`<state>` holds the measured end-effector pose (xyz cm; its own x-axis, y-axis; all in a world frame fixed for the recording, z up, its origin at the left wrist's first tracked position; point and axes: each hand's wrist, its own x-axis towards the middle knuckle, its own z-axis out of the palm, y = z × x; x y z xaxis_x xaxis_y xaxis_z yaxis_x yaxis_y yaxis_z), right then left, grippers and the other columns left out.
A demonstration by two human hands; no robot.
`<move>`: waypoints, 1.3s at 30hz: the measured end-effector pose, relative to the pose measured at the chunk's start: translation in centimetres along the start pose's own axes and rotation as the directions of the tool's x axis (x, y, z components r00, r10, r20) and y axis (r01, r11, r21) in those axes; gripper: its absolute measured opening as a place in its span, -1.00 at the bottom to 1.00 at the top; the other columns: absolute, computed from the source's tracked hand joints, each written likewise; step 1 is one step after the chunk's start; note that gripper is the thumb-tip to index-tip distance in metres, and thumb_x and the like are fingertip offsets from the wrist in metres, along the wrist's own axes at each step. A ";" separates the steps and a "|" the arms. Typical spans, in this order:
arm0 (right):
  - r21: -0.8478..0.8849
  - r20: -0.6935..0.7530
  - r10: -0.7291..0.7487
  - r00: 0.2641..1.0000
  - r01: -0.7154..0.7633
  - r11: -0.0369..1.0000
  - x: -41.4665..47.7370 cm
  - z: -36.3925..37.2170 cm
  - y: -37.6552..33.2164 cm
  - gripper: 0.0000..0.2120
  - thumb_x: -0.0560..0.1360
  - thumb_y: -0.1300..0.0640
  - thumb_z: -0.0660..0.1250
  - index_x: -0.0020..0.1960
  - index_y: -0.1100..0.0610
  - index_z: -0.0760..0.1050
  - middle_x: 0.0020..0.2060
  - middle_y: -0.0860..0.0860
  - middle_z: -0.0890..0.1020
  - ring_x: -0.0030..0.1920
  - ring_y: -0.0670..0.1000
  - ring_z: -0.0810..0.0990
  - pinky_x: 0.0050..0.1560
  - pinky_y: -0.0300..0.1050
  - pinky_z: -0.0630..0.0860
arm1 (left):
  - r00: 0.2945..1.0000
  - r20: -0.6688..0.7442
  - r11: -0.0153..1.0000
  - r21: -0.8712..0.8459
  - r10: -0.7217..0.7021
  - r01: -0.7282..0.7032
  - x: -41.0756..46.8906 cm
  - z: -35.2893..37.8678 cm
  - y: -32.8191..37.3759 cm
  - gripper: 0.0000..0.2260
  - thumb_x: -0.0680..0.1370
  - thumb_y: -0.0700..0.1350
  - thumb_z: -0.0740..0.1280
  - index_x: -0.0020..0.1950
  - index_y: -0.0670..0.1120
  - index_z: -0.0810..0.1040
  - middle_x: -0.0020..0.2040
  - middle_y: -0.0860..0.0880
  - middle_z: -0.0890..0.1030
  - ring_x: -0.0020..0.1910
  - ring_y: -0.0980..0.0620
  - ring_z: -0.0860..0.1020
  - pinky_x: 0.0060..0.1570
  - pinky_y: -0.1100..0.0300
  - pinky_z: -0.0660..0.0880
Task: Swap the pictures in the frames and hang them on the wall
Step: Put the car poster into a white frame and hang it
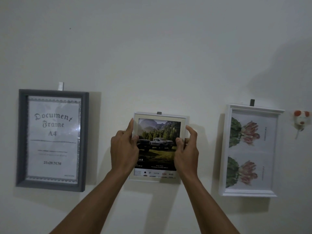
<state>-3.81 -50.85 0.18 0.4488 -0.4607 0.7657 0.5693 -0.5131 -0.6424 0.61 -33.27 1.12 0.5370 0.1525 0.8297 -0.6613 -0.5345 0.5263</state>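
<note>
3 frames are hanging in a row on a plain, matte white wall (pixel 152 48), each holding printed paper behind a glossy pane. The middle frame (pixel 160 116), a small rectangle with a thin, pale, smooth border, is sitting flat against the wall under a small dark tab (pixel 159 113), and it is holding a truck picture (pixel 159 132) showing 2 pickups on grass before pines and mountains, with a dark band of text below. The left hand (pixel 124 149) is gripping this frame's left edge, the thumb pressing on the front and the index finger lying straight up along the border. The right hand (pixel 187 149) is pinching the right edge, with the thumb on the glass and the index finger curling over the side. At the left, a deep, box-like grey frame (pixel 21 141) is hanging under a pale tab (pixel 60 86) and showing a lace-bordered sheet (pixel 53 137) reading "Document Frame A4". At the right, a white moulded frame (pixel 227 149) is hanging under a dark tab (pixel 252 103) and holding a sheet (pixel 268 149) with 2 flower prints lying sideways. A small orange-and-white ornament (pixel 301 121) is hanging just beyond it.
</note>
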 end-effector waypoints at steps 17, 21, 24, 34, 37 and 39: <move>-0.402 -0.021 -0.172 0.985 0.150 0.903 0.2 0.2 1.6 -0.43 0.65 0.10 0.21 0.59 -0.09 0.08 0.06 0.02 0.40 0.03 -0.01 0.31 0.07 0.02 0.47 | 0.994 -0.073 0.995 -0.056 0.082 -0.086 -0.7 0.6 0.0 -0.45 0.59 -0.26 0.26 0.53 0.08 0.23 -0.09 -0.02 0.44 -0.22 0.18 0.43 -0.25 0.54 0.32; -0.359 0.015 -0.222 0.975 0.212 0.909 -0.4 0.5 1.9 -0.38 0.67 0.09 0.17 0.58 -0.11 -0.10 0.02 -0.01 0.36 0.03 -0.02 0.35 -0.02 -0.10 0.45 | 0.991 -0.078 0.992 -0.064 0.105 -0.110 -0.4 0.6 -0.1 -0.42 0.58 -0.31 0.26 0.54 0.05 0.22 -0.02 -0.06 0.43 -0.15 0.09 0.47 -0.22 0.51 0.36; -0.360 0.012 -0.228 0.974 0.216 0.907 -0.4 0.7 2.2 -0.38 0.67 0.10 0.17 0.57 -0.12 -0.13 0.01 -0.02 0.34 0.03 -0.01 0.35 -0.03 -0.10 0.44 | 0.993 -0.060 0.993 -0.050 0.101 -0.104 -0.4 0.8 -0.3 -0.43 0.60 -0.27 0.24 0.56 0.04 0.17 -0.01 -0.06 0.41 -0.14 0.04 0.48 -0.14 0.34 0.46; -0.194 -0.046 -0.191 0.981 0.179 0.965 -1.0 0.6 2.7 -0.52 0.66 0.10 0.19 0.56 0.02 0.20 0.11 -0.04 0.37 0.09 0.02 0.47 0.09 -0.01 0.56 | 0.995 -0.055 0.994 -0.052 0.088 -0.091 -0.7 1.0 -0.4 -0.46 0.62 -0.23 0.20 0.57 0.04 0.13 0.03 -0.10 0.42 -0.09 0.02 0.47 -0.10 0.26 0.44; -0.212 -0.036 -0.197 0.980 0.185 0.960 -1.1 0.9 3.0 -0.47 0.65 0.10 0.18 0.58 -0.02 0.13 0.10 -0.06 0.32 0.09 0.05 0.45 0.09 0.05 0.57 | 0.995 -0.051 0.995 -0.049 0.089 -0.091 -0.7 1.0 -0.5 -0.47 0.63 -0.21 0.19 0.57 0.04 0.13 0.04 -0.11 0.42 -0.08 0.02 0.46 -0.08 0.28 0.43; -0.203 -0.041 -0.194 0.980 0.182 0.962 -1.2 1.0 3.0 -0.47 0.65 0.12 0.19 0.59 -0.01 0.12 0.10 -0.08 0.31 0.11 0.06 0.44 0.09 0.07 0.57 | 0.995 -0.054 0.994 -0.051 0.089 -0.092 -0.7 0.9 -0.5 -0.47 0.63 -0.21 0.19 0.56 0.04 0.14 0.02 -0.09 0.41 -0.10 0.04 0.46 -0.11 0.37 0.38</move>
<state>-1.90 -51.12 -2.61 0.3013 -0.3814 0.8739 0.4895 -0.7247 -0.4850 1.07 -33.89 0.15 0.4470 0.1485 0.8821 -0.7340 -0.5028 0.4565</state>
